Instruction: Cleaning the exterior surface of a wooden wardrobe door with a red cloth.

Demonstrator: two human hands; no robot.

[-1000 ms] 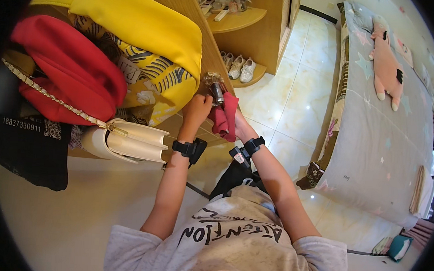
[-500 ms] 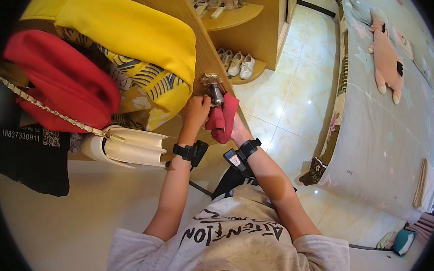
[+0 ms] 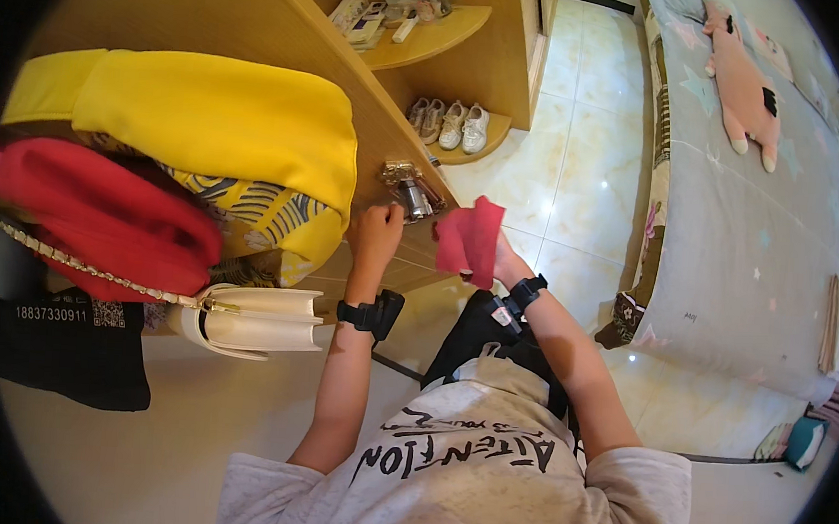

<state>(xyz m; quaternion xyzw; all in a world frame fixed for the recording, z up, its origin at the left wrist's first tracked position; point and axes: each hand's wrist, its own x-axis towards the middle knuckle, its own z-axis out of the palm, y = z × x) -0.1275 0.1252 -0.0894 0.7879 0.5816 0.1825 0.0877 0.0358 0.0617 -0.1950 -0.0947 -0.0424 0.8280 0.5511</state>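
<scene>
My left hand is closed in a fist at the metal door handle, with its fingers around the lever. The handle juts from the wooden door near its edge, and its round shank shows beyond my knuckles. A crumpled red cloth is in my right hand, held just right of the handle and apart from it. The cloth covers most of my right fingers. Each wrist wears a black strap with a small device.
On the left hang a yellow garment, a red garment, a cream chain bag and a black bag. Beyond the door, corner shelves hold shoes and small items. A bed with a pink plush toy stands right.
My right hand has drawn the red cloth away from the door handle, toward the right. My left hand stays at the handle. The view has shifted slightly.
</scene>
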